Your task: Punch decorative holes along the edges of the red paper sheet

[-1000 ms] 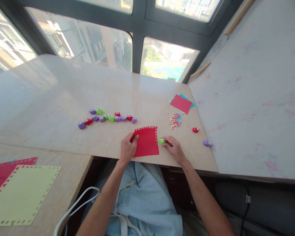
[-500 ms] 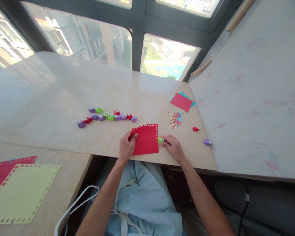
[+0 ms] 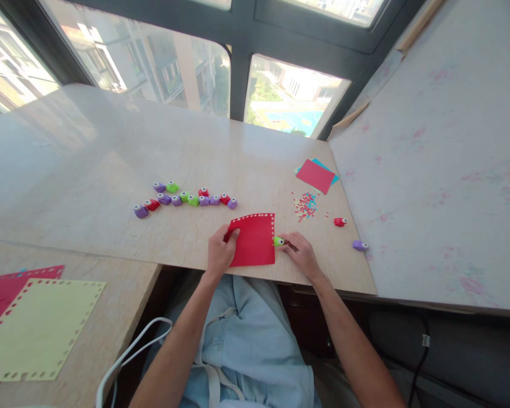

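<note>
Close to the table's front edge, my left hand [image 3: 221,249] grips a red sheet of paper [image 3: 254,243] by its left side, thumb on top. Small punched holes run along the sheet's top edge and down the upper part of its right edge. My right hand [image 3: 300,254] is closed around a small green craft punch [image 3: 279,241], which sits against the paper's right edge. Whether the paper lies inside the punch's slot is too small to tell. Beyond the sheet, several purple, green and red craft punches [image 3: 193,200] stand in an uneven row.
Cut-out confetti [image 3: 306,206] lies right of the paper, below stacked red and blue sheets [image 3: 315,175]. A red punch [image 3: 340,222] and a purple punch [image 3: 360,245] sit near the wall. At lower left lies a yellow sheet with punched edges [image 3: 46,328] over a red one.
The view has shifted very slightly. Both hands, the red paper and the green punch keep the same places relative to each other.
</note>
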### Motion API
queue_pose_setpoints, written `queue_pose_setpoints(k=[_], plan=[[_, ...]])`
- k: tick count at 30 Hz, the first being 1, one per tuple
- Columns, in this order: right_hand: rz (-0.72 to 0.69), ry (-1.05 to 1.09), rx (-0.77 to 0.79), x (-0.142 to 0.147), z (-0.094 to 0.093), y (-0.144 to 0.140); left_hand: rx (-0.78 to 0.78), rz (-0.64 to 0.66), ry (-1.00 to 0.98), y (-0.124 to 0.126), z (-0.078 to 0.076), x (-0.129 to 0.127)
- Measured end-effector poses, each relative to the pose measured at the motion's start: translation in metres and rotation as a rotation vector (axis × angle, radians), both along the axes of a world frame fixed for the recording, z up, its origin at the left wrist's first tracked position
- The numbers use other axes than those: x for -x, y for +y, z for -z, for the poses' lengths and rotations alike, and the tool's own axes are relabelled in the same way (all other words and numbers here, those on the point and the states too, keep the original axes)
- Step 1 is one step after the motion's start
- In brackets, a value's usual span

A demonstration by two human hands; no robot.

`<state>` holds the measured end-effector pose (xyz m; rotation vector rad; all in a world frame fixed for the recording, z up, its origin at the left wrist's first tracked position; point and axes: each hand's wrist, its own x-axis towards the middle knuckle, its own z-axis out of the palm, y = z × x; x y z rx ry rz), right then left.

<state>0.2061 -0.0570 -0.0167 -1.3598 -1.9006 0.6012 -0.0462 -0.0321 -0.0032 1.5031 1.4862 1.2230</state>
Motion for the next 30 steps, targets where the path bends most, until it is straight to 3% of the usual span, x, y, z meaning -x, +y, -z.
queue_pose_setpoints(k=[17, 30], plan=[[-0.004, 0.133, 0.012, 0.0, -0.0083, -0.0013, -0.01, -0.003, 0.074, 0.0, 0.0025, 0.0003], [-0.016, 0.148, 0.045, -0.0004, -0.0042, -0.0014, -0.007, 0.001, 0.079, -0.0002, 0.0011, -0.0005]])
